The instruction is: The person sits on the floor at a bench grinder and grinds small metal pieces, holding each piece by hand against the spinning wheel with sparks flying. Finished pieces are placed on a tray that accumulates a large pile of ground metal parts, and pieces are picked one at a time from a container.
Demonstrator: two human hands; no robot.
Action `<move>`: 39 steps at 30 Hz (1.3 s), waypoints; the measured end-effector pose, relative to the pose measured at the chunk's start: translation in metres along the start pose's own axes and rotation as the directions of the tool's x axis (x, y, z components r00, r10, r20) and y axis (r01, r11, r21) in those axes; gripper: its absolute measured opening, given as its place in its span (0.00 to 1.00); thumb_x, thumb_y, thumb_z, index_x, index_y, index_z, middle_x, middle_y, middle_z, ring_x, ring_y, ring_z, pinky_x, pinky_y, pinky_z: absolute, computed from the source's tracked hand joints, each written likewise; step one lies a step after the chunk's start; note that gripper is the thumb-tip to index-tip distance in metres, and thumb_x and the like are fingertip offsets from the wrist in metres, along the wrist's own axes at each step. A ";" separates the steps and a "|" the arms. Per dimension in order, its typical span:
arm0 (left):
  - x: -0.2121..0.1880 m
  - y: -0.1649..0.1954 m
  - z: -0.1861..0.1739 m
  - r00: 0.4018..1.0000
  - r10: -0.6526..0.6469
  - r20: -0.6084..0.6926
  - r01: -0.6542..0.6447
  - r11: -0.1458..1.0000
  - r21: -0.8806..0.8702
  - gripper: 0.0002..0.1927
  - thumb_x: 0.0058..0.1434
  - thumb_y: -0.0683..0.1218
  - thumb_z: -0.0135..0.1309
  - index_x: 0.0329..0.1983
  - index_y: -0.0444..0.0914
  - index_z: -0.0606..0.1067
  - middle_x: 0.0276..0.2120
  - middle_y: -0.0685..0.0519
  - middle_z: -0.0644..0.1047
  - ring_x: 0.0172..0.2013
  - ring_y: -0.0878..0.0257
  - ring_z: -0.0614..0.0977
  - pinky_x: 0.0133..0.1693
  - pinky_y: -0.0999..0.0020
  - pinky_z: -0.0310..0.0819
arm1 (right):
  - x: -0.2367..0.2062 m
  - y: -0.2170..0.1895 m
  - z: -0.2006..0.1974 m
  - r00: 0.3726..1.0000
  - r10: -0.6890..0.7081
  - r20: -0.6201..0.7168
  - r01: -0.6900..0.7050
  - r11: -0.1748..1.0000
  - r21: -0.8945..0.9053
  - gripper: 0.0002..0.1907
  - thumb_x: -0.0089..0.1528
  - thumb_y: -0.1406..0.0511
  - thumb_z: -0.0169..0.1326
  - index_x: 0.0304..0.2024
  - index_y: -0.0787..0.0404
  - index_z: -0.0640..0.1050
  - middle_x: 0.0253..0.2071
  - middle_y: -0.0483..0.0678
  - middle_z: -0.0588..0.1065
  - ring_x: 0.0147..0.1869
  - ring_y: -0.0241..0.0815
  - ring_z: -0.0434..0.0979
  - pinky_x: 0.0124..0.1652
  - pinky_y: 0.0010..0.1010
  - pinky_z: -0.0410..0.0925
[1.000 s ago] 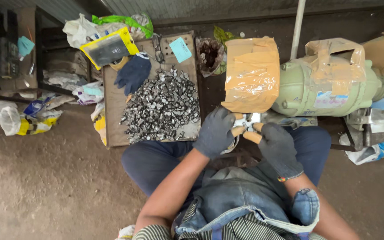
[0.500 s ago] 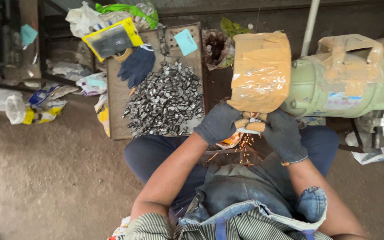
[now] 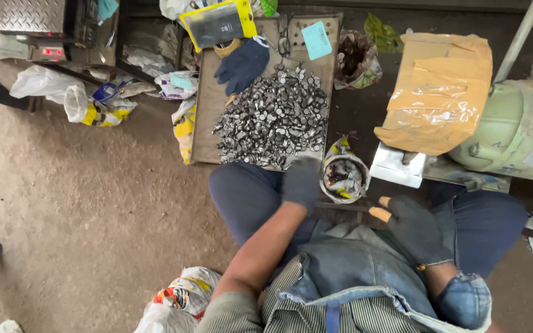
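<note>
Your gloved left hand [image 3: 301,180] reached, fingers loose, into the heap of small shiny metal pieces [image 3: 274,119]. Your right hand [image 3: 413,227] rested open, holding nothing. The flat wooden board [image 3: 203,117] ran lengthwise away from you.

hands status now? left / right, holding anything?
Left hand, dark glove: over the pile of small metal pieces; grip cannot be told.
Right hand, dark glove: open, empty.

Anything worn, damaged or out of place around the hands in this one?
Yes. The glove on the right hand is worn through: two bare fingertips poke out. A spare blue glove lies loose at the far end of the tray, touching the heap of small metal pieces. Torn bags litter the floor.
</note>
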State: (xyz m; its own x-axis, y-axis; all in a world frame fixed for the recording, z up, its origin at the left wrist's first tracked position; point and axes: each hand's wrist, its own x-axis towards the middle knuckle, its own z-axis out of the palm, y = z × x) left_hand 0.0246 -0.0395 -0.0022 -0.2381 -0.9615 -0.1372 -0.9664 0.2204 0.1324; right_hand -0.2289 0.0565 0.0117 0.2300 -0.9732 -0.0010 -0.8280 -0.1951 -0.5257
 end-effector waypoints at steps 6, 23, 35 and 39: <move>0.030 -0.029 -0.002 0.988 -0.156 -0.021 0.156 0.988 0.017 0.13 0.57 0.46 0.53 0.45 0.41 0.75 0.43 0.45 0.79 0.47 0.45 0.80 0.45 0.50 0.75 | 0.011 -0.021 -0.016 0.992 0.114 0.048 -0.122 0.973 0.198 0.21 0.57 0.53 0.62 0.45 0.60 0.82 0.44 0.51 0.80 0.48 0.52 0.79 0.45 0.39 0.71; 0.029 0.082 -0.084 0.914 0.291 -0.284 -0.405 0.721 -0.562 0.18 0.61 0.50 0.63 0.51 0.37 0.78 0.44 0.41 0.78 0.48 0.43 0.78 0.50 0.49 0.72 | 0.041 -0.012 -0.075 0.932 0.161 -0.326 -0.129 0.985 0.118 0.20 0.58 0.57 0.66 0.46 0.63 0.80 0.39 0.54 0.76 0.43 0.56 0.78 0.41 0.42 0.70; 0.085 0.067 -0.042 0.725 0.601 -0.336 -0.651 0.439 -0.620 0.14 0.59 0.52 0.62 0.41 0.38 0.81 0.46 0.44 0.81 0.50 0.44 0.80 0.52 0.50 0.74 | 0.055 0.011 -0.058 0.918 0.107 -0.381 -0.073 0.992 0.105 0.16 0.55 0.59 0.68 0.42 0.59 0.83 0.40 0.53 0.78 0.45 0.55 0.79 0.43 0.43 0.70; 0.088 0.064 -0.034 0.737 0.615 -0.280 -0.648 0.524 -0.553 0.12 0.60 0.52 0.60 0.39 0.39 0.82 0.44 0.44 0.82 0.49 0.44 0.80 0.53 0.49 0.74 | 0.062 0.020 -0.057 0.936 0.147 -0.319 -0.116 0.987 0.115 0.15 0.56 0.59 0.67 0.43 0.58 0.84 0.40 0.52 0.79 0.45 0.55 0.80 0.44 0.43 0.70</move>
State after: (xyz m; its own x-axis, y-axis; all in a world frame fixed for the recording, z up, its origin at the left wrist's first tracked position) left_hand -0.0547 -0.1162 0.0279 -0.7430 -0.6187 0.2552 -0.2985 0.6477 0.7010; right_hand -0.2608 -0.0145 0.0499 -0.0697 -0.9788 0.1926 -0.7847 -0.0654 -0.6165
